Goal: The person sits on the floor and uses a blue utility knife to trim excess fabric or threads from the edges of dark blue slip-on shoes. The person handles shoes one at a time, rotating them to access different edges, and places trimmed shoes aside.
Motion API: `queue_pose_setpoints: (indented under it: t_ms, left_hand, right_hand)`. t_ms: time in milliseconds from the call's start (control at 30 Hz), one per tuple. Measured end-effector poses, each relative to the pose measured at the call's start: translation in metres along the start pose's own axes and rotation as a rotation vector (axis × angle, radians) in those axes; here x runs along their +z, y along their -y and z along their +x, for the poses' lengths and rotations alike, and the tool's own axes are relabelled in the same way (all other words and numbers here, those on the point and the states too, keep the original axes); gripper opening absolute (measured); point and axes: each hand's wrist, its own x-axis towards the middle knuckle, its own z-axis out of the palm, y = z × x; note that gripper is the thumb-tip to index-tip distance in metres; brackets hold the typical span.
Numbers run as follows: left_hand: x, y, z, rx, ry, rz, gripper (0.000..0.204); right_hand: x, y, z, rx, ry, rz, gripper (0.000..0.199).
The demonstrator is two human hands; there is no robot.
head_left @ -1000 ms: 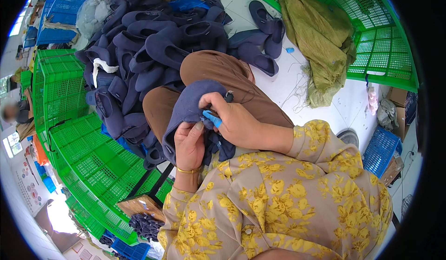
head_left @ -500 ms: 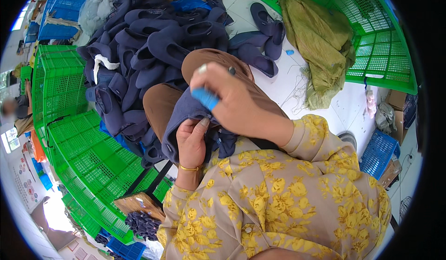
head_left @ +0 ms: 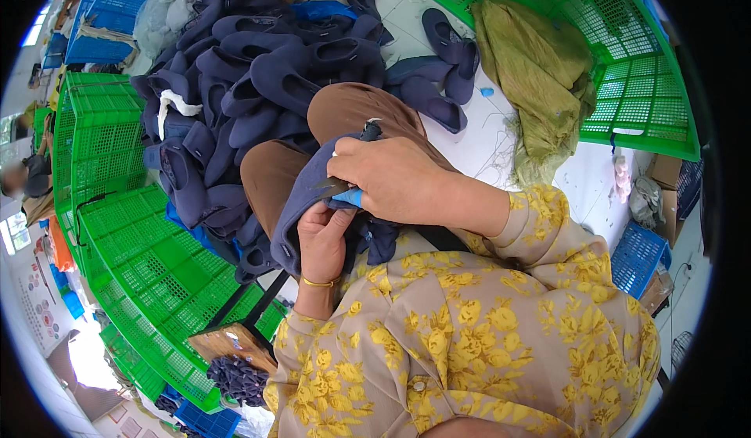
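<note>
the navy shoe upper [head_left: 301,203] lies draped over the person's brown-trousered knees [head_left: 344,109] at the middle of the view, its long axis running from about 1 o'clock down to 7 o'clock; which end is the toe i cannot tell, since the hands cover much of it. the left hand [head_left: 322,238], at 6 o'clock from the upper's middle, pinches its lower edge with fingers closed on the cloth. the right hand [head_left: 395,180], at 3 o'clock from it, is wrapped round a blue-handled cutting tool [head_left: 348,195] whose dark tip lies against the fabric just above the left fingers. the two hands sit close together, nearly touching.

the risk, as i judge it, lies in that closeness: the blade works just beside the left fingertips, so a slip or a sudden give in a thread could nick a finger. a pull taken too deep could also cut the upper itself rather than the stray bit. the cloth sits on a sloping thigh, so a loosened pinch could let it slide off.

further out, a heap of navy uppers [head_left: 258,70] fills 11 o'clock, green plastic crates [head_left: 125,203] stand at 9 o'clock, an olive cloth [head_left: 532,70] lies at 2 o'clock.
</note>
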Motion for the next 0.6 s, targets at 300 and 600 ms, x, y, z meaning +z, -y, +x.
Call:
queue_pose_setpoints:
  t_ms: [300,600]
  left_hand:
    - [-0.004,0.001,0.002,-0.023,-0.027,0.061,0.024]
    - [0.01,-0.017,0.006,-0.058,-0.043,-0.041,0.023]
  right_hand:
    - [0.013,-0.01,0.002,-0.208,-0.332,0.19,0.006]
    - [-0.064,-0.023,0.013,0.211,-0.363,1.589,0.012]
